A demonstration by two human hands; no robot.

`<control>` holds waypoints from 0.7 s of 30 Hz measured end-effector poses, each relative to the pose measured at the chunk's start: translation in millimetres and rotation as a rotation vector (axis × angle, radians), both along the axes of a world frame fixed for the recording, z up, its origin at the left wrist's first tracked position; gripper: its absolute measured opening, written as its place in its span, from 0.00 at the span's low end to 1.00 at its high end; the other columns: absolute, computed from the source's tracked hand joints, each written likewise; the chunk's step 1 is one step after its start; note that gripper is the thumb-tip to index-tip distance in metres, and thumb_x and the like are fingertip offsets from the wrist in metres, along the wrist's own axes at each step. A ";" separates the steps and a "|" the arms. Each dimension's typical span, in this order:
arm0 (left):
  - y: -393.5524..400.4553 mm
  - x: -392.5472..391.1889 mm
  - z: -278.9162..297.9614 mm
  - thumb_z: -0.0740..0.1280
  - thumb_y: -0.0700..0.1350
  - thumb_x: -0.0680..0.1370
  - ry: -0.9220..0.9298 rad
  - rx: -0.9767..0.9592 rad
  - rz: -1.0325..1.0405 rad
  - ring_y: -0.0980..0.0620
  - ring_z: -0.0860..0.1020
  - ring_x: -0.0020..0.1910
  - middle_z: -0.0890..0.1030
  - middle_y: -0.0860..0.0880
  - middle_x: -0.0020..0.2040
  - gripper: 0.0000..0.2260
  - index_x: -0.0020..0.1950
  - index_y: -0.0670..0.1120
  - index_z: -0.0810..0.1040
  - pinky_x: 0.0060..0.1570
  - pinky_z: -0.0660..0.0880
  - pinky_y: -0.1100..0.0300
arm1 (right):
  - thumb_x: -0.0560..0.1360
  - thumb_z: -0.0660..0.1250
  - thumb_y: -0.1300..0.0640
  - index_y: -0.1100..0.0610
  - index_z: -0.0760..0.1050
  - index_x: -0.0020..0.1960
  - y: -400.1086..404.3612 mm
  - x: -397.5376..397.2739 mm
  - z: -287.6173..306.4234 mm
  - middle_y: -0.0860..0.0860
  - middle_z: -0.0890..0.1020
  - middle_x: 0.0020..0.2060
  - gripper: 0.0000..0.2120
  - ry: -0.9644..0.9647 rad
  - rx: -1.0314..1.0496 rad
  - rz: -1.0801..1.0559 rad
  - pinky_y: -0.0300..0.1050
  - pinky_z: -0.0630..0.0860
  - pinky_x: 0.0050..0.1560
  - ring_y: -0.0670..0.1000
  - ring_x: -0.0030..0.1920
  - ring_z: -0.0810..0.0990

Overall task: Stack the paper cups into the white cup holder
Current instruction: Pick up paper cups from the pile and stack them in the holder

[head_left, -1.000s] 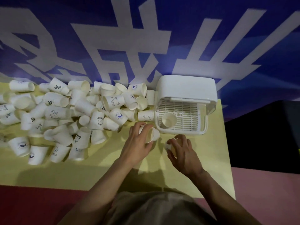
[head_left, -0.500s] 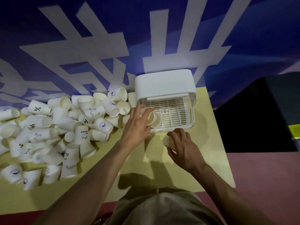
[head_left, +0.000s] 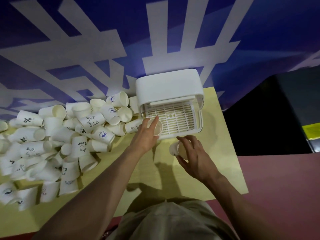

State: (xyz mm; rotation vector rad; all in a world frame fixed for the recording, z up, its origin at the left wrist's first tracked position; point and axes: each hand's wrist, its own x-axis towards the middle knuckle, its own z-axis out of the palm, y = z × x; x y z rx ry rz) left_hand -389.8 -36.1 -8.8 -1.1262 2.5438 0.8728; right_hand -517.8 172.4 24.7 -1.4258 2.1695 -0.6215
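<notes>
Yellow table under a blue-and-white wall, head view.
Left hand grips a paper cup at the front-left corner of the white cup holder; right hand holds a second cup just before it; loose cups heaped left.

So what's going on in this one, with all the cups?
A person is loading paper cups into a white cup holder at the far end of a yellow table. The left hand holds a cup at the holder's slotted tray, at its front left corner. The right hand holds another cup just in front of the holder, waiting. A big heap of loose cups lies on the table to the left, so most of the work remains.
</notes>
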 end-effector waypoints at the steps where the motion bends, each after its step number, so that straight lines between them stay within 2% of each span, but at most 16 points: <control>1: 0.3 1.5 1.4 0.68 0.48 0.81 0.016 0.000 0.007 0.41 0.57 0.78 0.52 0.45 0.81 0.38 0.83 0.57 0.48 0.74 0.63 0.45 | 0.76 0.72 0.51 0.52 0.64 0.76 -6.6 -0.4 4.4 0.53 0.70 0.67 0.32 0.005 -0.017 0.011 0.54 0.82 0.51 0.55 0.62 0.73; 6: 11.7 37.3 9.7 0.69 0.45 0.80 0.173 -0.034 0.093 0.43 0.61 0.75 0.57 0.46 0.77 0.36 0.82 0.52 0.53 0.71 0.66 0.47 | 0.76 0.73 0.53 0.54 0.67 0.74 -54.8 -2.5 29.5 0.53 0.70 0.68 0.30 0.059 -0.143 0.068 0.54 0.82 0.52 0.57 0.65 0.73; 10: 25.3 93.0 6.8 0.69 0.45 0.79 0.179 -0.024 0.195 0.43 0.64 0.74 0.60 0.47 0.74 0.33 0.80 0.52 0.58 0.73 0.67 0.46 | 0.75 0.74 0.55 0.56 0.69 0.73 -93.4 2.4 35.7 0.55 0.70 0.67 0.29 0.106 -0.174 0.157 0.56 0.81 0.51 0.58 0.64 0.73; 14: 47.8 151.1 5.4 0.67 0.46 0.80 0.156 -0.002 0.295 0.46 0.63 0.73 0.61 0.48 0.74 0.29 0.80 0.53 0.61 0.72 0.67 0.49 | 0.73 0.75 0.57 0.57 0.69 0.73 -116.2 10.6 24.1 0.57 0.71 0.67 0.30 0.195 -0.130 0.274 0.54 0.82 0.50 0.59 0.65 0.72; 18: 67.1 199.5 4.2 0.66 0.47 0.81 0.162 0.036 0.393 0.51 0.62 0.72 0.60 0.51 0.74 0.26 0.78 0.55 0.63 0.70 0.69 0.47 | 0.72 0.77 0.56 0.58 0.69 0.73 -127.7 16.2 0.2 0.59 0.71 0.68 0.32 0.259 -0.020 0.308 0.53 0.82 0.43 0.62 0.65 0.73; 21: 78.1 222.7 4.3 0.61 0.54 0.83 0.230 0.036 0.448 0.55 0.61 0.68 0.61 0.53 0.74 0.21 0.76 0.56 0.66 0.66 0.68 0.50 | 0.71 0.78 0.56 0.57 0.68 0.74 -134.8 17.1 -19.3 0.60 0.71 0.69 0.34 0.241 0.082 0.304 0.59 0.83 0.47 0.62 0.65 0.73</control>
